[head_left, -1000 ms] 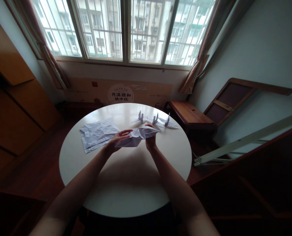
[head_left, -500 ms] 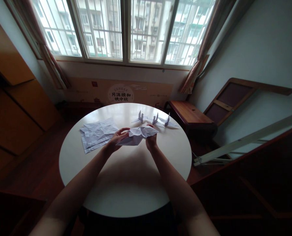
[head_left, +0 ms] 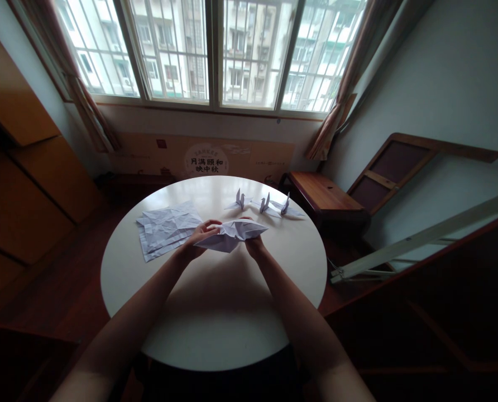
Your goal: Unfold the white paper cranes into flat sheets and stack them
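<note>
From where I stand, the near rim of a round white table [head_left: 215, 335] comes first, its smooth top in shadow under two bare forearms. Over the middle of it, the left hand [head_left: 195, 243] is closed on one end of a folded paper [head_left: 234, 233], thumb and fingers around its edge; the right hand [head_left: 255, 247] grips the other end from behind and below, most of its fingers hidden. The paper is held above the tabletop between them, its points spreading to either side. Just beyond the left hand lie creased sheets [head_left: 169, 229], overlapping in a loose stack. Farther back, toward the right, three paper cranes [head_left: 265, 205] stand near one another, where the surface turns glossy with daylight. Orange-brown cupboards [head_left: 35, 206] rise at the left over a dark red floor [head_left: 77, 273]; a low wooden stand [head_left: 330, 192] sits past the table at the right. Behind, a tan printed board [head_left: 148, 153] runs below a barred window [head_left: 176, 56], with curtains [head_left: 85, 106] at both sides and pale apartment blocks [head_left: 249, 50] outside.
</note>
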The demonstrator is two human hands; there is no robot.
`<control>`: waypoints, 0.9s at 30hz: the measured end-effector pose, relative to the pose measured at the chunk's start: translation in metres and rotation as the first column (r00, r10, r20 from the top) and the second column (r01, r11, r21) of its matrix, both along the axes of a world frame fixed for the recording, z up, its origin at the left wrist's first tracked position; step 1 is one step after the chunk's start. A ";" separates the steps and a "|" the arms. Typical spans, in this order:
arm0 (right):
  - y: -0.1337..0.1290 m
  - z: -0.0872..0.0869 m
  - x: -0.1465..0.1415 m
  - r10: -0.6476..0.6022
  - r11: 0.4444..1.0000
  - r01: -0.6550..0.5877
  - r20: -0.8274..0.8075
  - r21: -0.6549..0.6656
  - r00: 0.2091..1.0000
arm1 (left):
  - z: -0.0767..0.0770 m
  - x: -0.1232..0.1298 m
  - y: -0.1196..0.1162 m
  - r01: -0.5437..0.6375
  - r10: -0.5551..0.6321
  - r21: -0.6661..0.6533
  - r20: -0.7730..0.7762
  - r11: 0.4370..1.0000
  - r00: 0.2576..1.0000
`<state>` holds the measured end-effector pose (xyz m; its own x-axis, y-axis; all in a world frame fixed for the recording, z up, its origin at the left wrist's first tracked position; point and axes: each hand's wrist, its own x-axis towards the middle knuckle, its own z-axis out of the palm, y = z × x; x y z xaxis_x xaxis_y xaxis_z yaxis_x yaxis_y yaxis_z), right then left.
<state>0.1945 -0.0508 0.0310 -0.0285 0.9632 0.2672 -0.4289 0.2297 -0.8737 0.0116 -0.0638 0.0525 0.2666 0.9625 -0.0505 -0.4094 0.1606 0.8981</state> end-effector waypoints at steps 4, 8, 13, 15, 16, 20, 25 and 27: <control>-0.004 0.001 -0.002 0.020 1.000 -0.021 0.070 0.020 0.997 | -0.003 0.003 -0.001 0.054 -0.057 -0.056 -0.058 0.997 0.997; -0.002 0.001 -0.003 -0.080 0.996 0.080 0.014 0.038 0.997 | -0.003 0.003 0.000 -0.055 0.057 -0.079 0.023 0.995 0.998; 0.001 0.004 -0.004 -0.162 0.986 0.165 -0.143 0.012 0.976 | 0.002 0.002 0.000 -0.049 0.047 0.007 0.128 0.999 0.991; 0.001 0.009 -0.005 -0.153 0.988 0.153 -0.175 -0.010 0.973 | 0.002 0.001 0.000 -0.055 0.051 0.025 0.150 0.998 0.987; 0.000 0.012 -0.005 -0.133 0.991 0.132 -0.175 -0.016 0.976 | 0.001 0.000 0.000 -0.072 0.067 0.023 0.167 0.997 0.984; -0.002 0.019 -0.008 0.000 1.000 -0.003 -0.098 -0.031 0.995 | -0.006 -0.004 0.006 -0.151 0.142 0.015 0.266 0.988 0.954; -0.004 0.019 -0.009 0.096 0.995 -0.096 0.020 0.003 0.995 | -0.008 -0.006 0.014 -0.253 0.255 -0.052 0.336 0.966 0.906; -0.005 0.020 -0.010 0.082 0.997 -0.083 0.060 0.002 0.995 | -0.003 -0.005 0.013 -0.225 0.228 -0.051 0.343 0.973 0.911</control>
<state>0.1847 -0.0562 0.0509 -0.1240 0.9556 0.2672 -0.3935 0.1999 -0.8973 0.0067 -0.0513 0.0495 0.0440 0.9990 -0.0047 -0.7189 0.0349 0.6942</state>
